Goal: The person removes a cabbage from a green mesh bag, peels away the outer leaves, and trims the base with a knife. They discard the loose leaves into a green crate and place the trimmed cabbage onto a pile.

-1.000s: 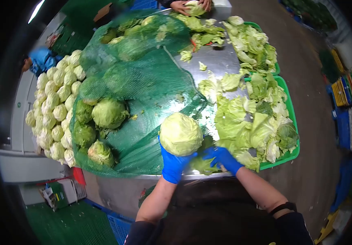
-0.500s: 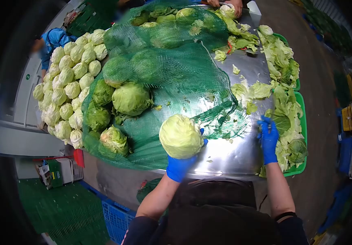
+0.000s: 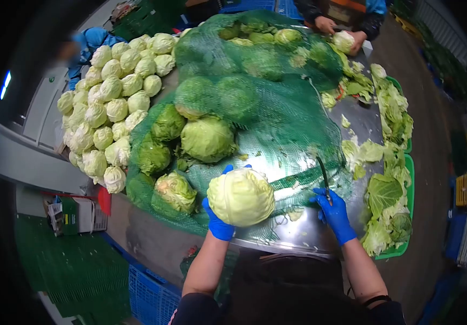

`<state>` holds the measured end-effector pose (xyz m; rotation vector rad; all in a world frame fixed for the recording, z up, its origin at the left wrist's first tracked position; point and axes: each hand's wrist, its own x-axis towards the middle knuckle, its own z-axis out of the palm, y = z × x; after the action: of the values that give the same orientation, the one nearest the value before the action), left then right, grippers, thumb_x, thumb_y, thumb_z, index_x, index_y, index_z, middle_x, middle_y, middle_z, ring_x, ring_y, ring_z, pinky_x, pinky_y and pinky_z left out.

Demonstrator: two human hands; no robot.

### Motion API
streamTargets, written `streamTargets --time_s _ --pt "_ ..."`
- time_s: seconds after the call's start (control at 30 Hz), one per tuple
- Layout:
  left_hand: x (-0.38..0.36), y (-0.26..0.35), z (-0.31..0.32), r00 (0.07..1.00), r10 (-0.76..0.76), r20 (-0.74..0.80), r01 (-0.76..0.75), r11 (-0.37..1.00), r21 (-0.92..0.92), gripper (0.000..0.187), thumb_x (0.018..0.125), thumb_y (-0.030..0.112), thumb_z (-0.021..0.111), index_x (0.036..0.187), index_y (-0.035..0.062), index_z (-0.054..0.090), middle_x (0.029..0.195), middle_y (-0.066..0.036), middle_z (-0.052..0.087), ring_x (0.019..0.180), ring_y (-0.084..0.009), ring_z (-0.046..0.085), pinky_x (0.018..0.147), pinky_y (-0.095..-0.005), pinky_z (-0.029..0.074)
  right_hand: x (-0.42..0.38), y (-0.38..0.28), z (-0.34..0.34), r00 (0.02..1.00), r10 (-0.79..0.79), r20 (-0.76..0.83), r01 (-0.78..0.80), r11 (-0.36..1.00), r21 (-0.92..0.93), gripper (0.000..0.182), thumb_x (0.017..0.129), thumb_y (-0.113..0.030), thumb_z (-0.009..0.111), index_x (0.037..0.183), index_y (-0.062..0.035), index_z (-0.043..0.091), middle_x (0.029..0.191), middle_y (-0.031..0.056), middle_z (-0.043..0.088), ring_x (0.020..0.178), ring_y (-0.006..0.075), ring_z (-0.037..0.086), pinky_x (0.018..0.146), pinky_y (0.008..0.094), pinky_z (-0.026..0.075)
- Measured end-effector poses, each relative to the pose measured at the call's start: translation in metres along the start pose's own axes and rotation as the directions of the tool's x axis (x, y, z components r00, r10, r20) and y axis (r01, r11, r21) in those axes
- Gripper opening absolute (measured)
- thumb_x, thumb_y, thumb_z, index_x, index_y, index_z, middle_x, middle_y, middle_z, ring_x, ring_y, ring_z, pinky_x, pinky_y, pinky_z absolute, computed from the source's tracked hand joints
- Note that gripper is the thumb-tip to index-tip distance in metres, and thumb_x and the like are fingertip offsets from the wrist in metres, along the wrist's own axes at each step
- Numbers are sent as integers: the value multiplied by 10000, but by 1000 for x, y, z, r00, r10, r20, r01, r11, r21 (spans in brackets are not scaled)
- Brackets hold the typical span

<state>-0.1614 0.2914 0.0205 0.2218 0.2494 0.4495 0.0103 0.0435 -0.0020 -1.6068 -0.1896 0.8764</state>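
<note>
The left hand [image 3: 221,226] cups a cabbage [image 3: 241,197] at centre; the right hand [image 3: 335,216], now withdrawn from the green crate [image 3: 411,187] at right, grips what appears a knife [image 3: 324,174], nearer the cabbage.

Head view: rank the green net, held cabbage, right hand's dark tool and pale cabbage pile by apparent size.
1. Green net
2. Pale cabbage pile
3. Held cabbage, in the left hand, perhaps enlarged by nearness
4. Dark tool, in the right hand

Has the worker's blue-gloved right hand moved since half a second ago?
Yes: judged against the green plastic crate, the blue-gloved right hand has moved left, away from it, toward the green mesh net.
</note>
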Motion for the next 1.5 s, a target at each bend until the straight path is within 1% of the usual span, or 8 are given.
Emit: streamTargets --time_s 0.47,0.63,0.77,0.87,1.0,1.13,1.2,1.5 --pt "6 97 -3 914 185 362 -308 896 320 964 638 605 741 1423 202 353 1526 -164 200 1362 -420 265 1073 -617 281 18 -41 86 995 1 103 4 999 -45 329 904 -141 580 1211 -25 560 956 60 688 537 41 514 463 184 401" --pt "2 58 45 855 243 458 -503 601 621 981 538 496 854 1348 127 441 1500 -188 236 1380 -364 246 1087 -515 291 0 -53 113 933 -181 310 31 901 432 770 777 -427 742 1341 -29 403 989 59 645 581 95 555 424 224 410" --pt "9 35 89 859 15 512 -471 415 778 1081 502 433 889 1390 105 370 1488 -173 244 1391 -324 229 1111 -463 227 7 -53 67 987 -5 163 -113 704 701 573 778 -461 725 1117 -48 516 765 41 595 462 124 509 380 252 399" --pt "32 -14 98 841 -242 484 -495 20 869 1255 442 375 925 1434 10 248 1430 -156 338 1332 -295 330 1101 -412 284 -1 -35 11 973 -17 229 -99 869 485 491 809 -432 696 1066 -43 544 655 35 569 412 118 474 367 247 384" --pt "31 -102 80 926 -200 320 -265 261 928 1223 467 349 923 1429 4 251 1405 -184 356 1302 -319 360 1086 -420 307 -18 -13 -45 970 -6 244 -108 887 449 441 870 -388 624 1125 -33 566 614 41 554 401 108 475 364 221 368" --pt "34 -170 60 904 -133 406 -420 -108 901 1194 486 377 907 1416 -6 263 1374 -228 371 1261 -369 396 1069 -443 326 -54 -4 -72 943 -87 -320 8 971 -241 529 914 -413 551 1309 -66 491 675 75 612 469 201 532 453 328 439" --pt "35 -201 50 876 -190 444 -478 -216 851 1190 491 371 904 1408 -27 258 1346 -247 390 1242 -388 403 1058 -452 331 -67 -3 -76 803 -398 -443 -59 688 -724 543 937 -412 501 1385 -114 431 729 143 651 548 341 595 543 438 472" --pt "24 -250 39 891 -205 406 -452 -487 747 1103 527 459 847 1357 -40 318 1277 -250 437 1171 -409 438 1010 -461 360 -80 32 -72 848 -390 -358 -113 526 -843 538 944 -342 501 1425 -135 378 701 140 608 514 291 574 480 411 449"
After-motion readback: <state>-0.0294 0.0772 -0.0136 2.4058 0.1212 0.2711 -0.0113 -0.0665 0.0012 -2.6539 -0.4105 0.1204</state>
